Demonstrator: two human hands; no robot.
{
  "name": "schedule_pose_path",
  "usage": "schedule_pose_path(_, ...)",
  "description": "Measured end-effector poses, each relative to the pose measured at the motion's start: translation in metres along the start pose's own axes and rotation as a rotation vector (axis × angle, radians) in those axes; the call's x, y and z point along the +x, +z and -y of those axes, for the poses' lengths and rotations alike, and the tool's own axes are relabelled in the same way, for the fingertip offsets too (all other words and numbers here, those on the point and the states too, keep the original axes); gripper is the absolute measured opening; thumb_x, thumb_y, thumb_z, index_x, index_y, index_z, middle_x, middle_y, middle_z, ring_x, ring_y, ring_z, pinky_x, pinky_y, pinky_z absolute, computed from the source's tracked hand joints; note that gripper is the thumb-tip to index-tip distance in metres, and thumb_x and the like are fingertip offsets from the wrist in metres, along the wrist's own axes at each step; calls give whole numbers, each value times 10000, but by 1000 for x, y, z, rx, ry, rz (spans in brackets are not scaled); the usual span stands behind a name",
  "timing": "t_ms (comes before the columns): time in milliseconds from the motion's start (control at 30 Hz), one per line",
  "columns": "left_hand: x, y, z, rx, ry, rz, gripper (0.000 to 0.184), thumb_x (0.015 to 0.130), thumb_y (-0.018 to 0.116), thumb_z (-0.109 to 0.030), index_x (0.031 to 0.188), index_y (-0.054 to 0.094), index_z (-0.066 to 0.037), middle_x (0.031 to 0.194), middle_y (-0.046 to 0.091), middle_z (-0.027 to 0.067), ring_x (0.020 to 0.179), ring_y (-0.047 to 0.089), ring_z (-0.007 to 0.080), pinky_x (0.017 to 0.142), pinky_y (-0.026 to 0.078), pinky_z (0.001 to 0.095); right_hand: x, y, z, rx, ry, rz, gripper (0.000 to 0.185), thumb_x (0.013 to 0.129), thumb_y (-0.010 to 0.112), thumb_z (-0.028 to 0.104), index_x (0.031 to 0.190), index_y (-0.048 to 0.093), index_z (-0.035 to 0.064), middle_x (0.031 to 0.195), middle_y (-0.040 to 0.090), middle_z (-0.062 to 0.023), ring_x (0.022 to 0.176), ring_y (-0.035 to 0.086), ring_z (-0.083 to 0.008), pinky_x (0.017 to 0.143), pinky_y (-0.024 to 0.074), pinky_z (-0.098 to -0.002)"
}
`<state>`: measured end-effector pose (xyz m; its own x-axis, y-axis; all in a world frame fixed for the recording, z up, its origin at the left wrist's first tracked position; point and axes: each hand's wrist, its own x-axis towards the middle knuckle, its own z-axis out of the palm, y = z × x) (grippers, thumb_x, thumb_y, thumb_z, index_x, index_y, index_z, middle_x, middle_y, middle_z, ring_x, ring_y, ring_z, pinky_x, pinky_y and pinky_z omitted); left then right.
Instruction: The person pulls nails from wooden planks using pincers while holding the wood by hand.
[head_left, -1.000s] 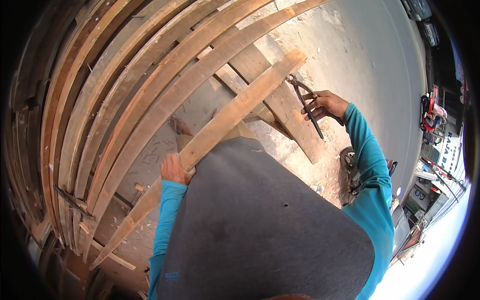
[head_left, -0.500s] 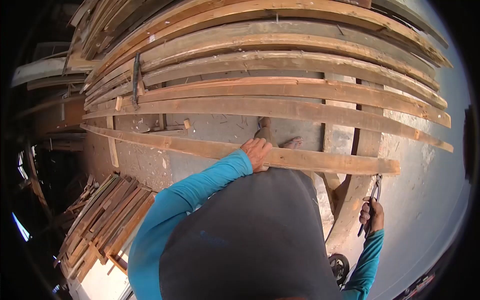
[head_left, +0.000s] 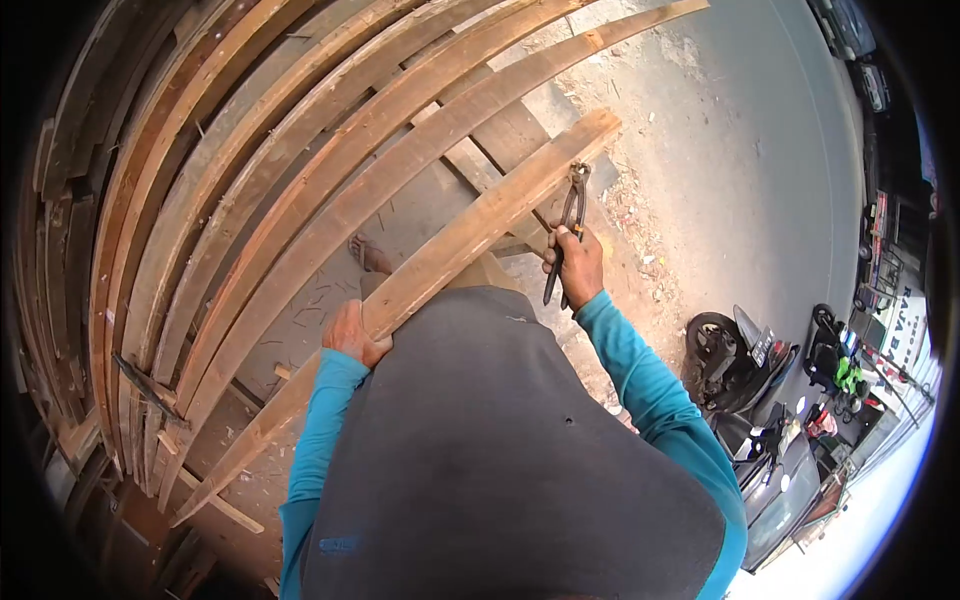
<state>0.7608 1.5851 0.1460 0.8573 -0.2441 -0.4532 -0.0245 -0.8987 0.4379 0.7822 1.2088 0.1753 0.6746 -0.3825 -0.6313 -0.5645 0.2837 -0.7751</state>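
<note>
A long wooden plank (head_left: 480, 225) runs diagonally across the front of my body. My left hand (head_left: 355, 335) is closed around it near my waist. Black pincers (head_left: 572, 205) are in my right hand (head_left: 578, 265), the fingers wrapped round their handles. The pincer jaws are at the plank's near edge, close to its far right end. Whether they grip a nail there is too small to make out.
Several more planks (head_left: 350, 185) lie side by side beyond mine, resting on wooden supports (head_left: 510, 135). A dark hammer-like tool (head_left: 150, 390) lies across them at the left. Wood debris (head_left: 640, 235) litters the ground. Motorbikes (head_left: 745, 360) stand at the right.
The view has swung to the right, so the planks now slant and the motorbikes show. My left hand still holds the plank, and the pincers remain near its end.
</note>
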Motion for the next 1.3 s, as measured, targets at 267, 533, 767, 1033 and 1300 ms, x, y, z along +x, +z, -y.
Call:
schedule_pose_path(267, 3, -9, -1, -55, -122, 72, 541, 599, 844, -317, 967, 545, -57, 964, 637, 201, 911, 618, 421, 783, 502, 502, -10, 16, -43, -214, -248, -66, 340, 1035, 501, 246, 1256, 532, -11, 806, 561, -64, 642, 563, -137, 581, 507, -304)
schedule_pose_path(533, 9, -13, 5, -81, -118, 107, 531, 620, 824, -334, 973, 548, -49, 963, 646, 199, 933, 624, 422, 794, 508, 499, -36, -35, 12, -121, 115, 336, 515, 960, 431, 91, 1442, 407, -89, 1227, 626, -223, 1117, 672, -341, 997, 561, -441)
schedule_pose_path(767, 4, -1, 8, -48, -75, 29, 526, 617, 828, -321, 966, 538, -55, 959, 638, 198, 925, 610, 419, 786, 501, 503, 17, -83, 98, -458, 249, 313, 585, 906, 404, 57, 1483, 374, -37, 1183, 659, -230, 1011, 718, -336, 922, 597, -423)
schedule_pose_path(1033, 0, 9, 11, -23, -12, -43, 509, 607, 837, -272, 960, 541, -53, 901, 602, 185, 879, 586, 419, 765, 489, 499, 41, -83, 129, -731, 348, 440, 524, 954, 397, 71, 1467, 413, -37, 1170, 666, -233, 987, 724, -335, 901, 615, -412)
schedule_pose_path(1300, -1, 6, 5, 1, 36, -94, 497, 602, 835, -235, 966, 551, -50, 942, 577, 171, 916, 581, 401, 796, 486, 481, 66, -92, 157, -743, 389, 510, 502, 979, 454, 98, 1450, 416, -73, 1113, 678, -256, 933, 738, -344, 859, 634, -430)
